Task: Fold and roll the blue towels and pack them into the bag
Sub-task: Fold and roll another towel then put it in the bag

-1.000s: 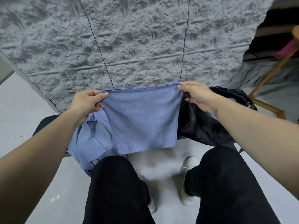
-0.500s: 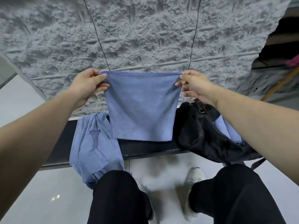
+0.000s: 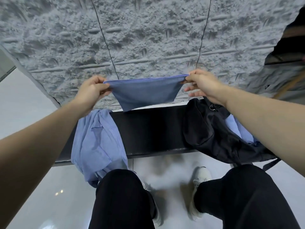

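The black counter [image 3: 153, 129] runs left-right in front of your knees, with a bare stretch in the middle. That's your landing zone, directly below the towel. Black bag [image 3: 212, 129] sits on its right end, under your right forearm, with some blue cloth showing at its far side. The pile of blue towels [image 3: 97, 138] drapes over the left end and hangs off the front edge.

The blue towel [image 3: 145, 93] you're working is in the air above the counter's far edge, touching nothing else. Its top hem runs horizontally, stretched between both grips, and the body hangs down and away from you.

Left hand [image 3: 91, 93] pinches the left corner, right hand [image 3: 203, 85] the right corner. Both are clamped on the hem, level and roughly equally far out.

My read: lower it straight down onto the bare middle. The bag is on your right hand's side for packing.
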The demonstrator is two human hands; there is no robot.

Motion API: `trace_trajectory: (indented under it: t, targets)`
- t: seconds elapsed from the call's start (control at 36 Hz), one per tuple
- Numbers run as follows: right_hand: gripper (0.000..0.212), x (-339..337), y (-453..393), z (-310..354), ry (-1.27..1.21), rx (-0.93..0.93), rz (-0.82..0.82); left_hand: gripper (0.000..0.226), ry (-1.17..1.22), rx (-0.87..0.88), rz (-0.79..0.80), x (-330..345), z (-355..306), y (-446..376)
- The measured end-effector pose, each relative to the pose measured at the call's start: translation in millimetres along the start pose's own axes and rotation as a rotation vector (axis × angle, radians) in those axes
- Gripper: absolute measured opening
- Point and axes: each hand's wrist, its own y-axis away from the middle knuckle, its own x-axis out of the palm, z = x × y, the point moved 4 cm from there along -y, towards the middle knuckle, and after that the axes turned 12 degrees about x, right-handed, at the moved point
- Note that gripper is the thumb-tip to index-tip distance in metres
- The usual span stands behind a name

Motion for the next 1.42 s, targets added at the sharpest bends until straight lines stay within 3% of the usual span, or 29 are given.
trace_trajectory:
  t: [0.28, 0.58, 0.69, 0.92, 1.14, 1.28, 1.42]
  targets:
    - [0.007, 10.4, 1.5, -79.8, 0.310, 0.175, 0.141, 0.022, -0.099, -0.185, 0.131, 5.3, 68.4, 48.9]
    - [0.007, 4.3, 26.1, -100.3, 0.458, 0.046, 0.078, 0.014, -0.267, -0.164, 0.288, 4.9, 79.9, 92.6]
    - [0.008, 7.6, 41.1, -104.2, 0.531, -0.103, 0.047, 0.011, -0.311, -0.151, 0.241, -1.2, 84.8, 108.7]
    - [0.008, 22.1, 67.3, -135.3, 0.452, -0.001, 0.198, 0.009, -0.339, -0.176, 0.154, -11.6, 103.2, 141.9]
    - [0.008, 26.3, 85.2, -156.0, 0.508, 0.050, 0.210, 0.010, -0.360, -0.148, 0.182, -11.0, 113.5, 160.1]
    - [0.008, 24.9, 86.0, -160.1, 0.538, 0.053, 0.165, 0.009, -0.395, -0.120, 0.180, -9.8, 117.9, 157.8]
    - [0.008, 26.1, 74.1, -156.2, 0.626, -0.014, 0.014, 0.009, -0.410, -0.096, 0.151, -1.4, 119.2, 142.8]
